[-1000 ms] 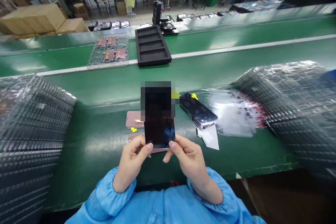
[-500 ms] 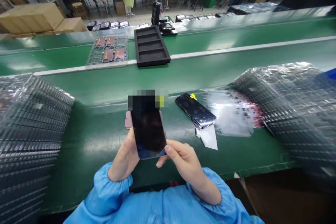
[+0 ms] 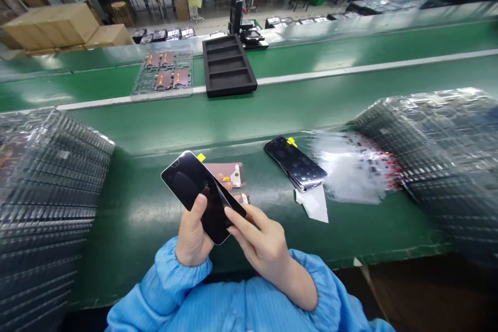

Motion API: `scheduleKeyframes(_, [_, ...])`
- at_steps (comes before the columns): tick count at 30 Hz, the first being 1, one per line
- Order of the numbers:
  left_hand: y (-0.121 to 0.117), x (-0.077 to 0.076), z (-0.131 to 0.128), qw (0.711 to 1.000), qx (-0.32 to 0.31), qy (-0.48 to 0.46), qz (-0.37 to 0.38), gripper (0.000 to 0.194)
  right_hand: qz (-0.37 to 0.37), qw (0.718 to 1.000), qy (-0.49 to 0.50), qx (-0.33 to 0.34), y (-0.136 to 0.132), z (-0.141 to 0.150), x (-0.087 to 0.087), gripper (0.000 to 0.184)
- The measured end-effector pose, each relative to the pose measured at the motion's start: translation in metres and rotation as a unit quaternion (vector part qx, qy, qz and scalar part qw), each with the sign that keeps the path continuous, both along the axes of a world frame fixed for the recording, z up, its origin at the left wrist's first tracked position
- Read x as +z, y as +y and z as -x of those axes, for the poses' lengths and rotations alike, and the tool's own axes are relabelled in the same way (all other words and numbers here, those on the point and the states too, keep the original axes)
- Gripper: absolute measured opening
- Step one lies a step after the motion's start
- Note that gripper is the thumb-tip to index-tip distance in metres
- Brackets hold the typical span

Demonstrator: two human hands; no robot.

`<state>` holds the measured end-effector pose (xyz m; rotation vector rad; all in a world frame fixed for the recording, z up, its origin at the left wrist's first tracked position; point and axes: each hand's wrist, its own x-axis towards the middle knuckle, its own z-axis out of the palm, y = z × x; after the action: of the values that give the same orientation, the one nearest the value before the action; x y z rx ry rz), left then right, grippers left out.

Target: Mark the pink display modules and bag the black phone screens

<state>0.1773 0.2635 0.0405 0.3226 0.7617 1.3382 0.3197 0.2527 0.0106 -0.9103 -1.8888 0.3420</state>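
My left hand [image 3: 193, 233] grips a black phone screen panel [image 3: 194, 187] from below, thumb across its glass; the panel is tilted with its top toward the left. My right hand [image 3: 257, 241] pinches a thin clear film at the panel's right edge, lifted slightly off the glass. A yellow tab [image 3: 201, 157] sticks out at the panel's top. Under the hands lie pink back panels [image 3: 229, 171] on the green bench [image 3: 155, 129].
A stack of black screen panels [image 3: 296, 164] and a heap of peeled clear films [image 3: 350, 166] lie to the right. Tall stacks of clear trays stand at left [image 3: 42, 192] and right [image 3: 439, 150]. Beyond, a black foam tray [image 3: 229, 65] and a clear parts tray [image 3: 165, 72] sit on the conveyor.
The panel has swung from upright to tilted left and lower. My left hand took over holding it, and my right fingers moved onto its right edge and lifted the film.
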Motion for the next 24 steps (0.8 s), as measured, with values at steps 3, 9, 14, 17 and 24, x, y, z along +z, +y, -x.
scheduleKeyframes(3, [0.001, 0.005, 0.002, 1.000, -0.008, 0.014, 0.018, 0.037, -0.014, 0.999, -0.039, 0.007, 0.000, -0.002, 0.002, 0.038])
scheduleKeyframes(9, [0.003, 0.013, 0.003, 0.998, -0.021, 0.050, 0.045, 0.036, -0.014, 0.998, -0.058, 0.021, 0.001, -0.005, 0.007, 0.036])
scheduleKeyframes(14, [0.004, 0.015, 0.004, 0.995, -0.030, 0.073, 0.057, 0.035, -0.012, 0.997, -0.070, 0.031, 0.000, -0.006, 0.008, 0.033])
scheduleKeyframes(17, [0.005, 0.015, 0.005, 0.995, -0.030, 0.081, 0.051, 0.033, -0.007, 0.997, -0.072, 0.036, -0.001, -0.006, 0.008, 0.033])
scheduleKeyframes(24, [0.004, 0.014, 0.006, 0.995, -0.036, 0.087, 0.044, 0.034, -0.003, 0.996, -0.081, 0.038, -0.001, -0.007, 0.007, 0.032])
